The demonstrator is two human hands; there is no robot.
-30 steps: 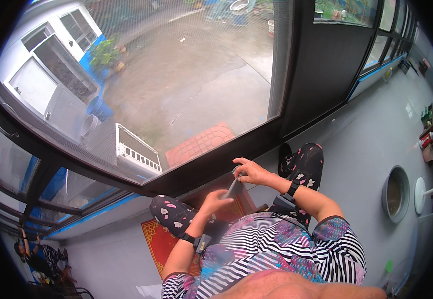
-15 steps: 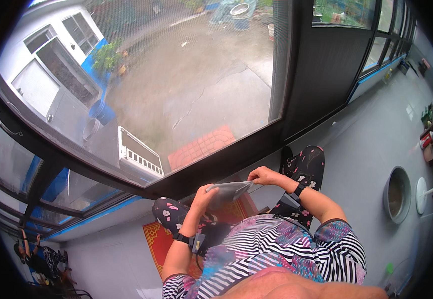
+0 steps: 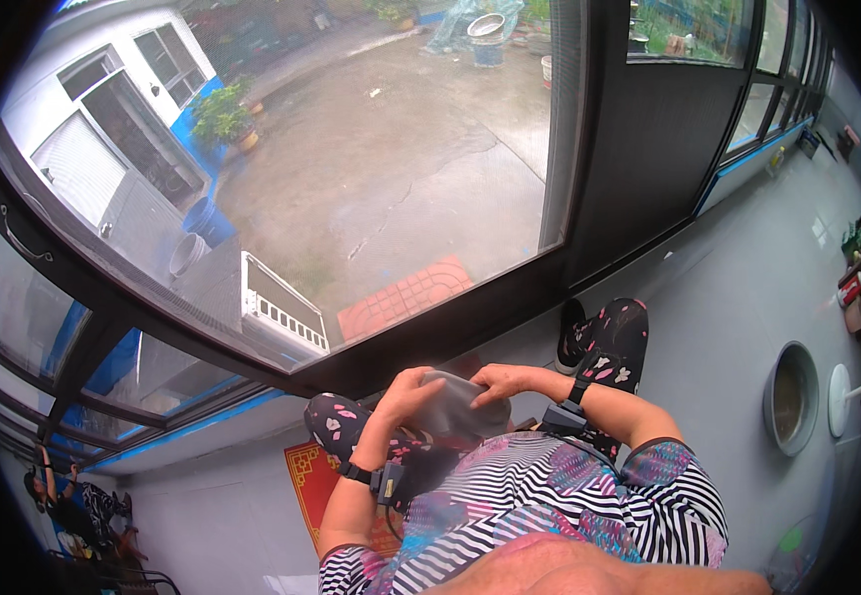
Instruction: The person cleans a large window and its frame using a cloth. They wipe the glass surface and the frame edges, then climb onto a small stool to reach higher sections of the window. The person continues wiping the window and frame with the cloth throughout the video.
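Observation:
A thin, dark grey, see-through piece of plastic, which looks like a bag [image 3: 450, 409], hangs between my two hands above my lap. My left hand [image 3: 406, 391] is closed on its left upper edge. On the other side, the fingers of my right hand [image 3: 500, 383] are bent and pinch the right upper edge. The bag's lower part spreads down between my knees, in front of my striped top. A dark band with a small box sits on each of my wrists.
Under my left leg lies a red and yellow mat [image 3: 308, 486]. A dark-framed glass door [image 3: 430, 342] stands just ahead, with a yard beyond. At right are a metal basin [image 3: 793, 399] and a white round object with a handle [image 3: 840, 399]. Another person [image 3: 78, 511] sits far left.
My right hand has come left and lower, closer to my left hand. The bag was stretched sideways between them; now it hangs wider and lower.

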